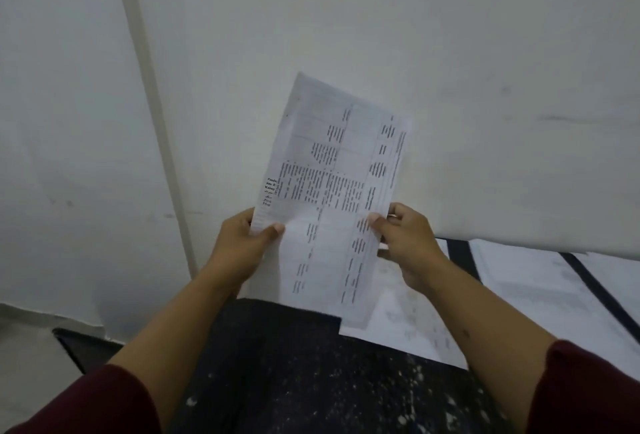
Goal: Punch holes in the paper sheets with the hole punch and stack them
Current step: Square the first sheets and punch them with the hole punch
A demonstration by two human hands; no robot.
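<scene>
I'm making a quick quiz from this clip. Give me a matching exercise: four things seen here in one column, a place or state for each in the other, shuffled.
1. printed sheet
2. left hand
3. loose sheets
4. sleeve

A. lying flat on the dark table
B. dark red
C. held up in the air
D. pinching the paper's left edge

Pairs: 1-C, 2-D, 3-A, 4-B
</scene>
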